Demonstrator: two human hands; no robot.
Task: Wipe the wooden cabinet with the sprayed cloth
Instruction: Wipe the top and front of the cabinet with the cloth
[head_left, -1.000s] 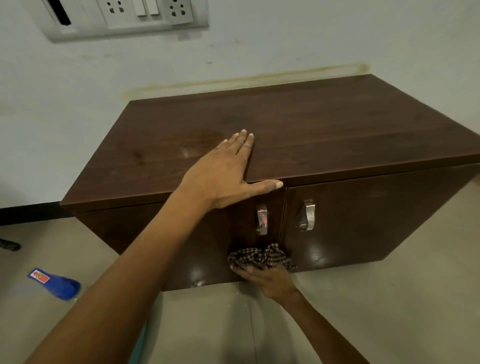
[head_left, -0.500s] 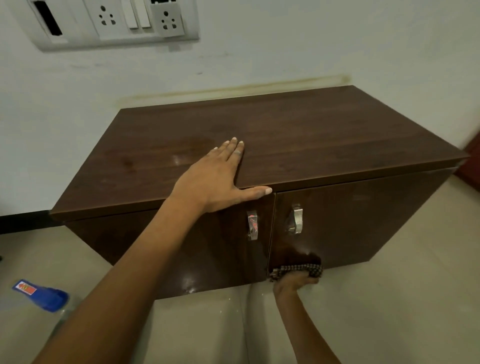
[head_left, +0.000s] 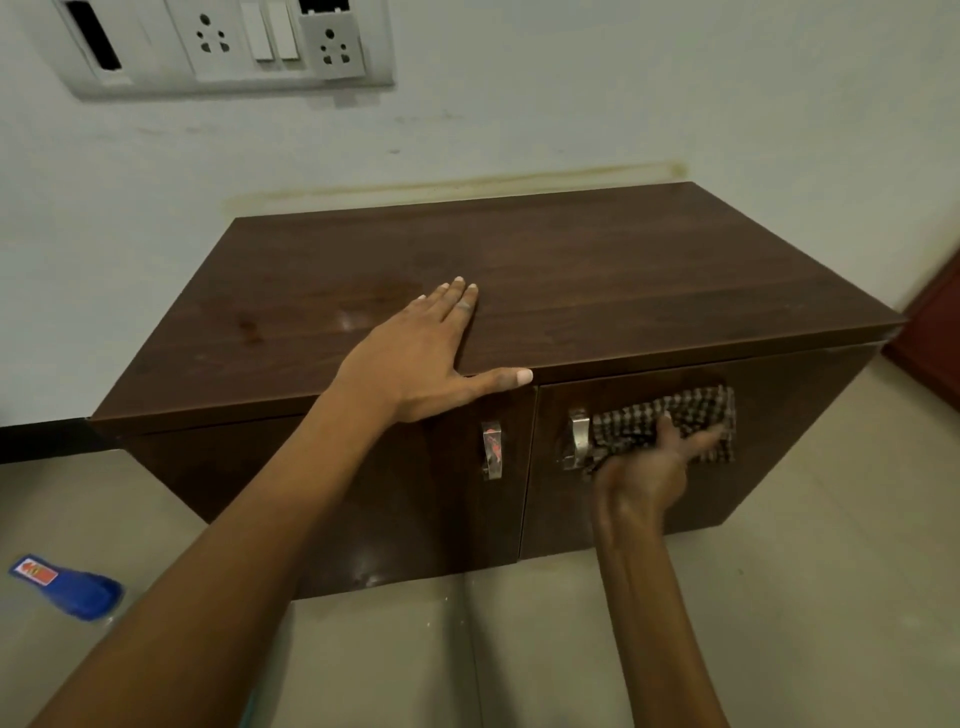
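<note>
A low dark wooden cabinet (head_left: 597, 280) with two front doors stands against the white wall. My left hand (head_left: 415, 358) lies flat on its top near the front edge, fingers spread, thumb over the edge. My right hand (head_left: 649, 467) presses a checked brown-and-white cloth (head_left: 691, 415) against the upper part of the right door, just right of that door's metal handle (head_left: 577, 436). The left door's metal handle (head_left: 492, 449) is beside the gap between the doors.
A blue object with a red label (head_left: 67, 584) lies on the grey floor at the lower left. A switch and socket panel (head_left: 228, 41) is on the wall above. A reddish-brown surface (head_left: 935, 343) shows at the right edge.
My right hand has carried the cloth from the bottom of the doors up and to the right, onto the upper right door. My left hand has stayed flat on the top.
</note>
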